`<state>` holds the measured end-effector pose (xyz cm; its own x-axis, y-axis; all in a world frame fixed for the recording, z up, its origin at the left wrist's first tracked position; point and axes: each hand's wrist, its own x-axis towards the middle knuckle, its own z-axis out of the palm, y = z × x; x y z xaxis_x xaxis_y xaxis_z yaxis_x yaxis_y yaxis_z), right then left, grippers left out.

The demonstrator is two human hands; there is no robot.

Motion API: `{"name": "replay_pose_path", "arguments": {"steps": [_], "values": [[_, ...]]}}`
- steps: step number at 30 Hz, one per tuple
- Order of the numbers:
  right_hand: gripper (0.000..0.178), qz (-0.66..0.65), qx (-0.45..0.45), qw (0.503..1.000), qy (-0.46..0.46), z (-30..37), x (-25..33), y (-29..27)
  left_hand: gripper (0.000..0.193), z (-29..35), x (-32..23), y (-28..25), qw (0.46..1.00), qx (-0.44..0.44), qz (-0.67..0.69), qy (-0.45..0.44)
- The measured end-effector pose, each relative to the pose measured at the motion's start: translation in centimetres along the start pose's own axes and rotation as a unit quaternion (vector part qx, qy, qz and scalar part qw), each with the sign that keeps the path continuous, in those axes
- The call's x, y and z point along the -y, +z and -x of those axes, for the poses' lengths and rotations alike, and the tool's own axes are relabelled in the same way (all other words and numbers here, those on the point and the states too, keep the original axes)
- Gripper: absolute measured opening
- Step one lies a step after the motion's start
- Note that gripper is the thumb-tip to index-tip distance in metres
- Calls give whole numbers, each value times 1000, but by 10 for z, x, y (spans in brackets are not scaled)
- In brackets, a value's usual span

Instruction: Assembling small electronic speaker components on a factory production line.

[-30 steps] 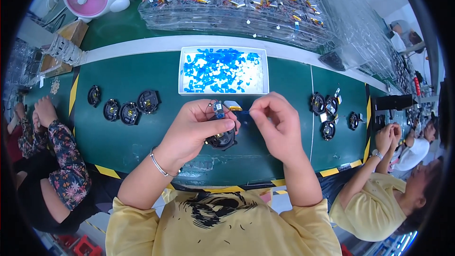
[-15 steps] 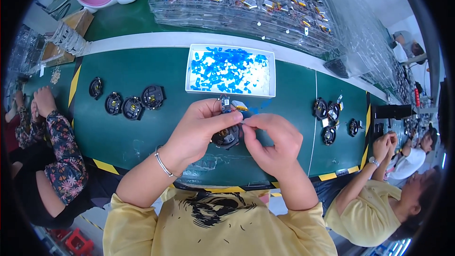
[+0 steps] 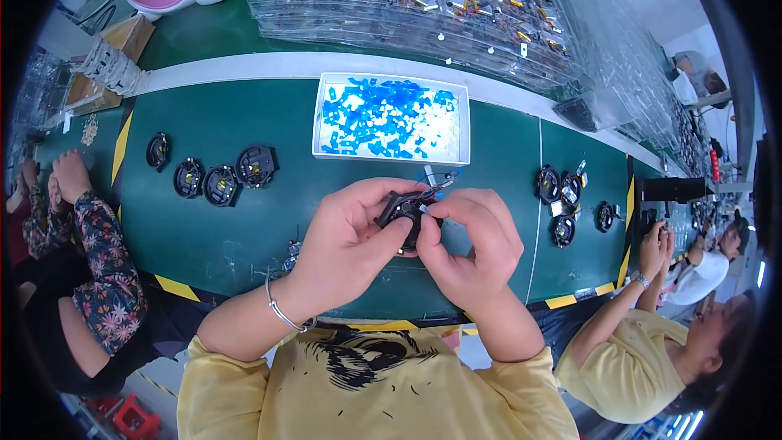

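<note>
My left hand (image 3: pixel 354 224) is closed around a black round plastic housing (image 3: pixel 401 210), its thumb pressing on the open inner side. At the housing's right edge, my right hand (image 3: pixel 479 240) pinches a small light-coloured piece (image 3: pixel 424 208) between thumb and forefinger. Thin dark wires (image 3: pixel 440 182) stick out from the housing's far side, close to a small pale strip (image 3: pixel 429 171). Fingers hide part of the housing's inside. Just beyond my hands stands a white box (image 3: pixel 316 126) holding many small blue pieces (image 3: pixel 383 106).
Several black housings (image 3: pixel 220 185) lie at the left; others with silver cells (image 3: pixel 563 230) lie at the right. Clear stacked trays (image 3: pixel 326 31) of wired cells stand at the back. A small electronic part (image 3: pixel 292 256) lies beside my left forearm. Co-workers sit on both sides.
The black housing has come up between my hands, and my left thumb now presses on it. The small circuit board no longer shows at my left fingertips. My right hand has stayed nearly in place.
</note>
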<state>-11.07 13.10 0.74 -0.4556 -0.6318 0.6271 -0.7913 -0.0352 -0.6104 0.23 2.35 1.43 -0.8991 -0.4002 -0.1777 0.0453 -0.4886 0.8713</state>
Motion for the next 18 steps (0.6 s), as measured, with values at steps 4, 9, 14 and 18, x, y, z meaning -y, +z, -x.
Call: {"name": "replay_pose_path", "arguments": {"steps": [4, 9, 14, 18], "values": [[20, 19, -8, 999, -26, -2, 0, 3, 33, 1, 2, -2, 999, 2, -31, 39], [18, -11, 0, 998, -65, 2, -11, 8, 32, 2, 2, -2, 998, -9, -34, 55], [10, -136, 88, 987, -6, -3, -14, -6, 25, -11, 1, -20, 998, -29, 25, -56], [16, -291, 19, 944, 153, 4, -16, -3, 10, -21, 4, -28, 998, -17, 33, -60]]}}
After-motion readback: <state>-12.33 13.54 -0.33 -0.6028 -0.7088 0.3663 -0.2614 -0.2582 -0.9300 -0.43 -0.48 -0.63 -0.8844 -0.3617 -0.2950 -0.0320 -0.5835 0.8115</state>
